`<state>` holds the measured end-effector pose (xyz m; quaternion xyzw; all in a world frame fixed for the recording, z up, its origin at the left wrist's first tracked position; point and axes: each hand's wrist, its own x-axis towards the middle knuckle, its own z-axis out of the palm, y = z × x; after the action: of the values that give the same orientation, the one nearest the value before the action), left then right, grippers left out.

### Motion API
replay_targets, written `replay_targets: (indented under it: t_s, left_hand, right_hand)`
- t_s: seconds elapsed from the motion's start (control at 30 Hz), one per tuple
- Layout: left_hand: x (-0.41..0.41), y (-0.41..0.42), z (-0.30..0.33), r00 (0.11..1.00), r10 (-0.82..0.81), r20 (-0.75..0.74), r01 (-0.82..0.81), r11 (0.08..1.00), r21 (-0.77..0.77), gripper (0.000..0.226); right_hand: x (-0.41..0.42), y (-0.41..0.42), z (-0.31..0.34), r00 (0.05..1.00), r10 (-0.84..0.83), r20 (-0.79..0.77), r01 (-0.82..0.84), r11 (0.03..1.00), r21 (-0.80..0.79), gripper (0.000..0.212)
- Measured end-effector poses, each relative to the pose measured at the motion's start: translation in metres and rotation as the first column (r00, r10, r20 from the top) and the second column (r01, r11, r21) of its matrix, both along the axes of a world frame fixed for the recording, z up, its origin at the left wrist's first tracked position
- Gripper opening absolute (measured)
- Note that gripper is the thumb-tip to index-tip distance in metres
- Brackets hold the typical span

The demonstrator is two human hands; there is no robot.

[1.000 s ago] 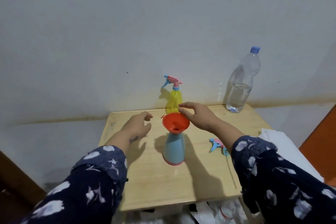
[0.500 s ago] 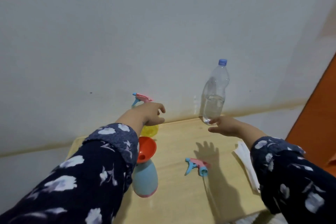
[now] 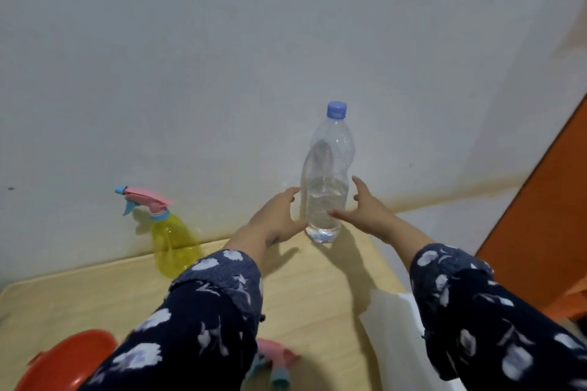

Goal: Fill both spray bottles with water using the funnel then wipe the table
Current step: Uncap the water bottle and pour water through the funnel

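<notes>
Since both hands moved in | left hand (image 3: 277, 216), right hand (image 3: 368, 210) flank water bottle (image 3: 326, 181) | fingers spread, ungripped

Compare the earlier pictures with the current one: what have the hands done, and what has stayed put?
Both hands have left the funnel and reached toward the water bottle. The left hand and right hand now flank it, fingers spread, not clearly gripping. The water bottle remains capped and upright, the yellow spray bottle unmoved, the loose spray head still on the table.
</notes>
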<state>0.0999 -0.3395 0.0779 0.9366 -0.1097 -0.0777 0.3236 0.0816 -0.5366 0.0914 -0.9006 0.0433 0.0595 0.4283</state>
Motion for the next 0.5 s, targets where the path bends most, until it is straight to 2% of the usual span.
replay_targets:
  t_s: [0.07, 0.17, 0.27, 0.33, 0.5]
  left_hand:
    - [0.009, -0.019, -0.016, 0.997, 0.067, 0.049, -0.059, 0.987, -0.153, 0.084]
    - [0.023, -0.042, -0.039, 0.992, 0.116, 0.053, -0.093, 0.941, -0.324, 0.089]
    - [0.035, -0.055, -0.060, 0.987, 0.164, 0.004, -0.144, 0.881, -0.452, 0.096]
    - [0.036, -0.061, -0.060, 0.975, 0.224, -0.004, -0.194, 0.836, -0.513, 0.091]
    - [0.036, -0.067, -0.059, 0.941, 0.338, -0.009, -0.278, 0.757, -0.592, 0.081]
  right_hand:
    - [0.019, -0.001, -0.008, 0.999, -0.022, 0.046, 0.016, 0.991, 0.135, 0.102]
    - [0.045, 0.000, -0.022, 0.991, -0.056, 0.121, 0.022, 0.963, 0.269, 0.092]
    - [0.059, 0.000, -0.034, 0.976, -0.088, 0.197, 0.028, 0.957, 0.289, 0.075]
    - [0.063, 0.000, -0.040, 0.967, -0.109, 0.232, 0.036, 0.953, 0.299, 0.067]
    - [0.063, 0.002, -0.048, 0.953, -0.147, 0.266, 0.051, 0.940, 0.336, 0.064]
